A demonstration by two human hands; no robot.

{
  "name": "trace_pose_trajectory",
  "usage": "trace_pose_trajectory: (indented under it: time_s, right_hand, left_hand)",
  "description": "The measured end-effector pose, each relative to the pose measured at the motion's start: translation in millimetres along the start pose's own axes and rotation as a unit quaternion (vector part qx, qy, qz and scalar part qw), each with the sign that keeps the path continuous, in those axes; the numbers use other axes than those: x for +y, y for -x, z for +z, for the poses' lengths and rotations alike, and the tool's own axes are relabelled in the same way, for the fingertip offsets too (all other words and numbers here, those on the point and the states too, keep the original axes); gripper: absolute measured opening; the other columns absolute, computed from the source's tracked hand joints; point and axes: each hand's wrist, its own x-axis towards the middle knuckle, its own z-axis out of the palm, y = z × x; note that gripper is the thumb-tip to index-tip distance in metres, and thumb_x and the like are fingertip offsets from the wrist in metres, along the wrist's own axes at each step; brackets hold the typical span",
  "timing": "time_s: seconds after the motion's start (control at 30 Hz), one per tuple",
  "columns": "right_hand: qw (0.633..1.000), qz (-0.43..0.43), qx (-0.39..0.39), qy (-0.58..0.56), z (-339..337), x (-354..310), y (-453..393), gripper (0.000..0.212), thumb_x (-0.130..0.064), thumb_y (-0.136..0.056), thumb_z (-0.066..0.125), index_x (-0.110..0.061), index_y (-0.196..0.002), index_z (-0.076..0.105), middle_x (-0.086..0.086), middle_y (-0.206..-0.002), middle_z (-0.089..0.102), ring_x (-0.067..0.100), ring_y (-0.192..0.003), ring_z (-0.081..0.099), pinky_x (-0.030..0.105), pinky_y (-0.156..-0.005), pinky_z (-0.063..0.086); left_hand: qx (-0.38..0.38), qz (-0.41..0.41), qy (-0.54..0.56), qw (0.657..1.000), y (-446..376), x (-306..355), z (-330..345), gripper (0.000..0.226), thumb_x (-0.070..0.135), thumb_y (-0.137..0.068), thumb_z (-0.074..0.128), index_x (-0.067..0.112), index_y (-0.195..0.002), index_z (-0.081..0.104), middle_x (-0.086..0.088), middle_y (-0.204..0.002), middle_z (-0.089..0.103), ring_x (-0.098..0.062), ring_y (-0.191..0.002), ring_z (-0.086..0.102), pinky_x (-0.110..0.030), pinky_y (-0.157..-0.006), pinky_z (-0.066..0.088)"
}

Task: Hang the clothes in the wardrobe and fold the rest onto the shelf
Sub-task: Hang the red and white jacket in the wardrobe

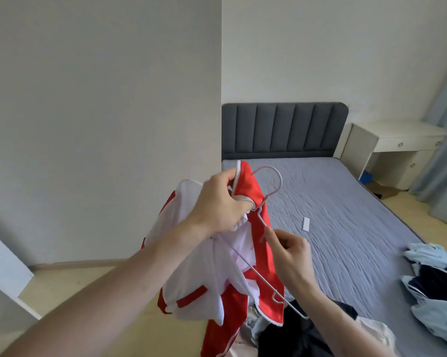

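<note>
Clearly the red-and-white jacket (212, 266) is light and floppy, bunched at the collar in the left hand (217, 204) above the bed's edge; the right hand (289, 251) pinches the thin, stiff hanger (266, 282), best gripped near its hook

Clothes pile (434, 287) on bed (345, 202), desk (397, 145) behind.

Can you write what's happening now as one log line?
left hand: holds jacket collar | right hand: pinches hanger | step: fitting hanger into jacket
</note>
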Motion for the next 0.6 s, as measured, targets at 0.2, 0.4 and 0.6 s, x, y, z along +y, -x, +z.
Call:
trace_pose_trajectory:
  time_s: [0.2,0.4,0.6]
  right_hand:
    - [0.997,-0.027,0.024,-0.069,-13.1,1.1,-4.6,0.044,-0.023,-0.100,0.066,0.001,-0.063,0.061,0.003,-0.053,0.025,0.012,-0.050,0.025,0.026,-0.048,0.020]
    - [0.992,-0.066,0.037,-0.100,-17.6,-7.8,-10.6,0.044,-0.022,-0.100,0.067,0.004,-0.064,0.062,0.000,-0.052,0.024,0.009,-0.049,0.023,0.022,-0.048,0.020]
    - [0.993,-0.078,0.045,-0.078,-23.2,-14.0,-19.4,0.039,-0.028,-0.098,0.069,-0.007,-0.065,0.070,0.001,-0.050,0.034,0.008,-0.049,0.030,0.024,-0.049,0.025]
  left_hand:
    - [-0.231,0.092,-0.115,0.962,30.2,0.9,-14.8,0.038,0.010,-0.080,0.073,0.036,-0.106,0.062,0.021,-0.103,0.064,0.000,-0.097,0.064,-0.018,-0.088,0.052]
    - [-0.106,0.189,-0.270,0.938,-24.3,-15.0,-53.3,0.041,0.015,-0.078,0.067,0.029,-0.117,0.062,0.009,-0.127,0.055,-0.010,-0.120,0.052,-0.025,-0.106,0.036]
    - [-0.124,0.204,-0.407,0.881,-73.6,-19.4,-63.6,0.045,0.067,-0.094,0.038,0.030,-0.090,0.064,0.015,-0.086,0.059,-0.016,-0.081,0.049,-0.035,-0.084,0.043]
